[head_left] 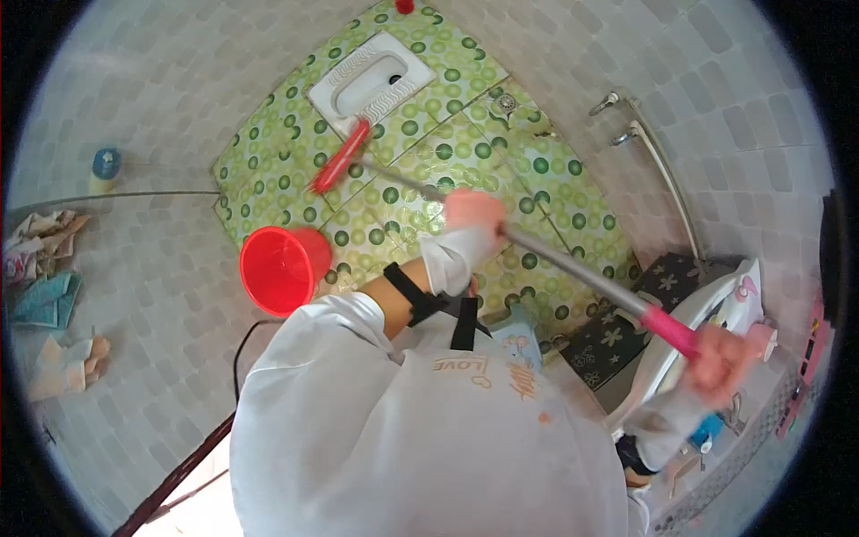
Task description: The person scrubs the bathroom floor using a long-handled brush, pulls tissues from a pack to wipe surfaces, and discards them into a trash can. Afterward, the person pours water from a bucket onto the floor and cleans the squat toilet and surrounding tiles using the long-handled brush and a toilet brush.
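A long-handled floor brush with a red head slants across the view, its grey pole ending in a pink grip. My left hand is closed around the middle of the pole. Around the pink grip at the upper end, my right hand is wrapped, somewhat blurred. The red brush head is low over the green dotted floor, at the near corner of the white squat toilet. Whether its bristles press on the tiles I cannot tell.
A red bucket stands on the floor at the left. On the right are a white washbasin, a dark flowered box and a shower hose. A floor drain lies near the right wall. Cloths hang at the left.
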A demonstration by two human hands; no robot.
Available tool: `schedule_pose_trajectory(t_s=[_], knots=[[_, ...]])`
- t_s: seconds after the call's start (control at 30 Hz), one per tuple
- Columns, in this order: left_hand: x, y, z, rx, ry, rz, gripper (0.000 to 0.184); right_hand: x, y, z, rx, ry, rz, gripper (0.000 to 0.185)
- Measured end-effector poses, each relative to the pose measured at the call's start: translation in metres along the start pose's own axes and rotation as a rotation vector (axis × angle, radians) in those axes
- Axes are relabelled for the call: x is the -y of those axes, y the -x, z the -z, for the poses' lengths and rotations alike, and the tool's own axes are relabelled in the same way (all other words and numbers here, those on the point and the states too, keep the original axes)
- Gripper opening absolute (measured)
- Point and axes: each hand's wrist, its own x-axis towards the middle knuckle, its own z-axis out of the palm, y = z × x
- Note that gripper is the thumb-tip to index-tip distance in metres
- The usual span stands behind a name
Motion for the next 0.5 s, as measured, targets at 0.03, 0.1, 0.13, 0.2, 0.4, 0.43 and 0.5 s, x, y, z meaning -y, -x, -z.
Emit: schedule_pose_trajectory(t_s=[0.03, 0.1, 0.13, 0.2, 0.4, 0.43, 0.5], knots=[[0.009, 0.008, -0.008, -0.003, 0.0, 0.007, 0.017, -0.02, 0.02, -0.024, 0.108, -0.025, -0.101, 0.015], [0.035, 0.012, -0.04, 0.175, 0.015, 0.151, 0.018, -0.023, 0.037, -0.032, 0.231, -0.053, -0.189, 0.013], [0.037, -0.002, -0.06, 0.122, -0.003, 0.112, 0.018, -0.016, 0.037, -0.017, 0.273, 0.151, -0.147, 0.012], [0.012, -0.032, -0.078, -0.019, 0.056, 0.007, 0.016, 0.021, 0.024, -0.03, -0.015, 0.034, -0.4, 0.018], [0.036, -0.039, -0.027, -0.297, 0.259, -0.112, 0.013, 0.041, 0.01, -0.082, 0.656, -0.022, 0.086, 0.029], [0.047, -0.03, -0.039, -0.336, 0.282, -0.037, 0.01, 0.037, 0.005, -0.085, 0.716, -0.051, 0.063, 0.029], [0.086, -0.002, -0.067, -0.336, 0.224, 0.037, 0.012, 0.017, 0.006, -0.104, 0.87, -0.139, -0.009, 0.026]])
